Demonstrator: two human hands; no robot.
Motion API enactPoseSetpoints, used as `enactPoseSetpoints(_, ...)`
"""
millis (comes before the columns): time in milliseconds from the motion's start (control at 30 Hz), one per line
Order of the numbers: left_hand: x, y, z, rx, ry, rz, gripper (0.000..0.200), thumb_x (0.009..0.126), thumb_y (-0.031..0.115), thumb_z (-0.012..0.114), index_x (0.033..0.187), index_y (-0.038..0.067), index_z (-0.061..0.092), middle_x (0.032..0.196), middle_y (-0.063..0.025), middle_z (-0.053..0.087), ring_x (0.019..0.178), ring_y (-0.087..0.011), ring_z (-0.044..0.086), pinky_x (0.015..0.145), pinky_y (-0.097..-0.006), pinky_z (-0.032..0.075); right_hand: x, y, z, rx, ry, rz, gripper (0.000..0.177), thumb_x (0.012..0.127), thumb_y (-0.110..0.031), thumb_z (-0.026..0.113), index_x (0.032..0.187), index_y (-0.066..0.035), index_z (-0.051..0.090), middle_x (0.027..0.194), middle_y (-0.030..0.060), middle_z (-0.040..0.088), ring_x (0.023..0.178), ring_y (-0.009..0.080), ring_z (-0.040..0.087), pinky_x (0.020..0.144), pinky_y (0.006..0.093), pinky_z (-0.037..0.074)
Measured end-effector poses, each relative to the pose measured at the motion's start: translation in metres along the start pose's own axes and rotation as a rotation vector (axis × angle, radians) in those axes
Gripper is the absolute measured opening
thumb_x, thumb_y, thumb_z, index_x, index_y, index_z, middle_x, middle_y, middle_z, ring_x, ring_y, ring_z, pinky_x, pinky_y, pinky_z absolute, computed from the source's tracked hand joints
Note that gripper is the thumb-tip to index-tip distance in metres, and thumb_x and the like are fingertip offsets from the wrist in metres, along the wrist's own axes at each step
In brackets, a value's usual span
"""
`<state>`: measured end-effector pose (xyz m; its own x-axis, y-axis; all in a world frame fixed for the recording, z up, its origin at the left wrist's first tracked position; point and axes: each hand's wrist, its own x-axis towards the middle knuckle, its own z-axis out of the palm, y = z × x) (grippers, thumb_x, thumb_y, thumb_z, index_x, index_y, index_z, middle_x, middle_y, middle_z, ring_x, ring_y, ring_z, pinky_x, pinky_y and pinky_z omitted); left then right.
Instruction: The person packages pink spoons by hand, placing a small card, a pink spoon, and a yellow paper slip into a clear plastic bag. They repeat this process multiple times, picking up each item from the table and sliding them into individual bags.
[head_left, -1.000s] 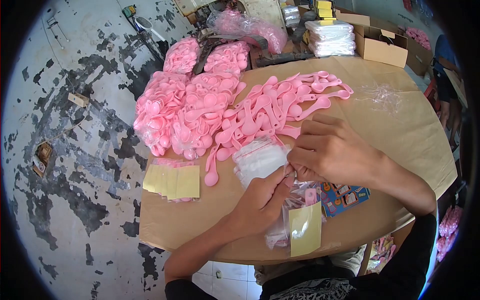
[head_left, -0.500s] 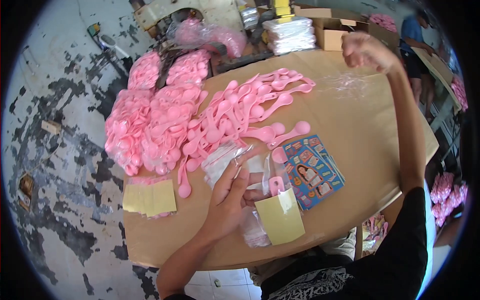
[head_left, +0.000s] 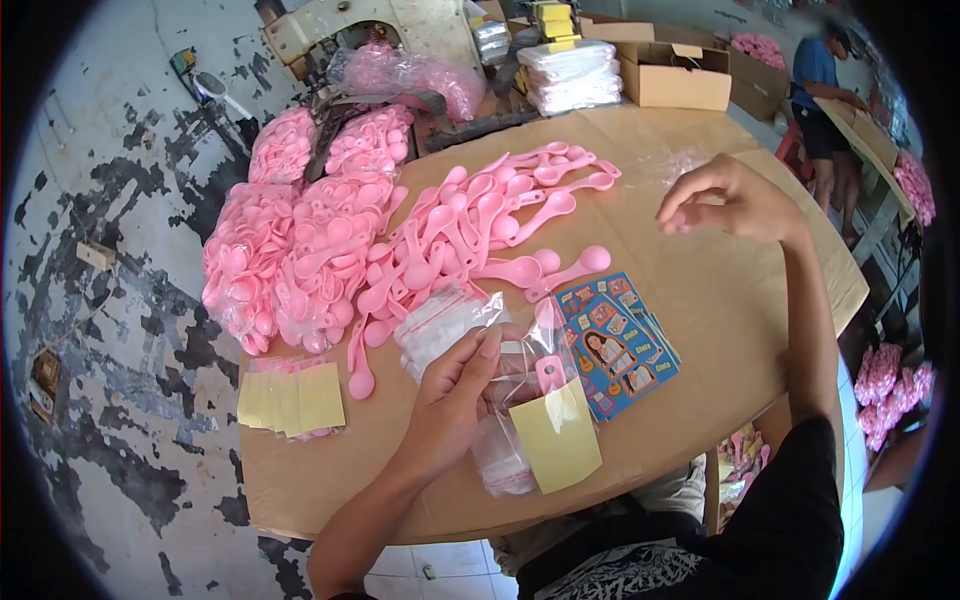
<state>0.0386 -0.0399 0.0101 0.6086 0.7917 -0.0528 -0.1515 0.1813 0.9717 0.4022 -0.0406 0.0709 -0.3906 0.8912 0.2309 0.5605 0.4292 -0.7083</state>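
One clear bag (head_left: 568,350) is up in front of us, pinched between the thumb and fingers of the left hand (head_left: 455,385), over the near edge of the paper-covered bench (head_left: 720,330). Through the film: a pink spoon (head_left: 550,374), its holed handle behind the top of a shiny yellow card (head_left: 556,440). And there's the right hand (head_left: 735,205), in the air over the bench's right half, fingers loosely curled and open, well apart from the bag!

Just right of the bag, blue printed cards (head_left: 625,350) lie fanned; on its left, a stack of clear sleeves (head_left: 440,322), partly behind the left hand. Over to the near left corner, flat packs (head_left: 290,400) with yellow cards overlap in a row. Loose pink spoons (head_left: 465,225) sprawl across the middle towards the far edge, right up against bulging spoon bags (head_left: 295,240) down the left edge. Beyond the right hand, thin clear scraps (head_left: 675,168) lie near the far edge, with an open cardboard box (head_left: 680,85) behind.
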Motion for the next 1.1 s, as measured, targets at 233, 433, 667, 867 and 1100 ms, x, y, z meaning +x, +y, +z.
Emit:
enactPoseSetpoints(233,0.001,0.0,0.002,0.03,-0.104,-0.024,0.038,0.106,0.027,0.033,0.127,-0.001,0.046,0.114,-0.0191,0.064,0.094,-0.0222,0.068,0.082,-0.0303,0.054,-0.004,0.087,0.001,-0.198,-0.019,0.257,0.022,0.079,0.004,0.064,0.1,0.0,0.066,0.094,0.0085,0.066,0.079,0.0162,0.064,0.07,0.0292,0.05)
enactPoseSetpoints(433,0.001,0.0,0.001,0.003,-0.122,-0.036,0.037,0.105,0.027,0.034,0.126,-0.002,0.046,0.112,-0.0204,0.064,0.095,-0.0258,0.068,0.08,-0.0319,0.055,-0.009,0.06,0.001,-0.25,-0.061,0.269,0.03,0.078,0.011,0.056,0.104,-0.001,0.064,0.104,0.0109,0.063,0.087,0.0185,0.066,0.072,0.0308,0.051)
enactPoseSetpoints(667,-0.002,0.004,0.002,0.061,-0.101,-0.015,0.038,0.105,0.028,0.034,0.125,-0.001,0.046,0.112,-0.0194,0.064,0.093,-0.0245,0.069,0.079,-0.0309,0.055,0.0,0.037,0.008,-0.284,0.139,0.383,0.024,0.084,0.002,0.058,0.107,-0.001,0.062,0.105,0.0122,0.065,0.088,0.0191,0.067,0.071,0.0313,0.052)
enactPoseSetpoints(867,-0.004,0.008,0.005,0.055,-0.092,-0.043,0.036,0.106,0.027,0.033,0.126,-0.001,0.047,0.112,-0.0171,0.064,0.092,-0.0225,0.069,0.08,-0.0306,0.055,-0.022,0.034,-0.017,0.097,0.168,0.217,0.024,0.095,-0.005,0.049,0.117,-0.003,0.058,0.107,0.0073,0.063,0.09,0.0177,0.064,0.072,0.0299,0.051)
enactPoseSetpoints(1100,-0.001,0.001,0.002,0.05,-0.11,-0.035,0.036,0.106,0.027,0.033,0.126,0.001,0.048,0.111,-0.0154,0.065,0.093,-0.0206,0.068,0.08,-0.0309,0.055,-0.011,0.052,0.004,-0.228,-0.007,0.336,0.034,0.082,0.01,0.056,0.114,0.0,0.058,0.112,0.0118,0.061,0.095,0.0189,0.063,0.076,0.0297,0.053)
